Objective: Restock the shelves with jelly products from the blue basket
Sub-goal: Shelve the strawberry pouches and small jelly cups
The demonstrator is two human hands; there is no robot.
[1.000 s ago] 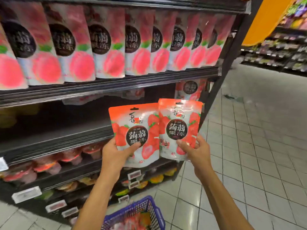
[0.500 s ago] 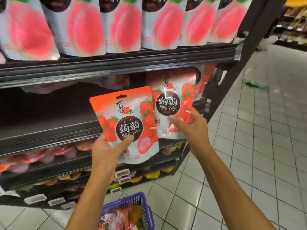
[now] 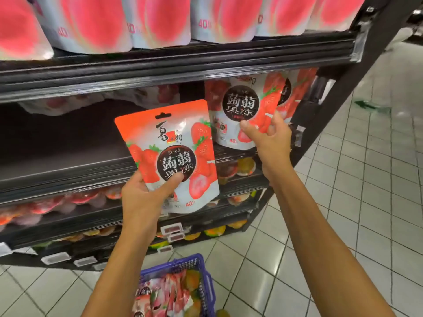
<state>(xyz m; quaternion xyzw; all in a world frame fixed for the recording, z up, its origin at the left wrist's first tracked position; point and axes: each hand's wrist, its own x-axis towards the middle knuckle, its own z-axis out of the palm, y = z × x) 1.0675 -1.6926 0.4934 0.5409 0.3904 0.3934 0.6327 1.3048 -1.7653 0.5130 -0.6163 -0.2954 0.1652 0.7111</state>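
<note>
My left hand [image 3: 142, 200] grips a strawberry jelly pouch [image 3: 171, 145] by its lower left corner and holds it upright in front of the dark middle shelf [image 3: 68, 170]. My right hand [image 3: 267, 138] pinches a second strawberry pouch [image 3: 238, 104] by its lower edge, pushed in under the upper shelf at the right end of that middle shelf. Another strawberry pouch [image 3: 295, 92] stands just behind it. The blue basket [image 3: 206, 282] sits on the floor below my arms, with several jelly packs inside.
Peach pouches [image 3: 160, 21] line the upper shelf [image 3: 183, 58]. Lower shelves hold jelly cups [image 3: 75, 200] behind price tags [image 3: 171, 229]. The black shelf end post [image 3: 343, 88] stands to the right, with tiled aisle floor [image 3: 354, 202] beyond it.
My right hand has carried its pouch up and back onto the middle shelf, away from the left pouch. The left hand has stayed in front of the shelf. The view has moved closer.
</note>
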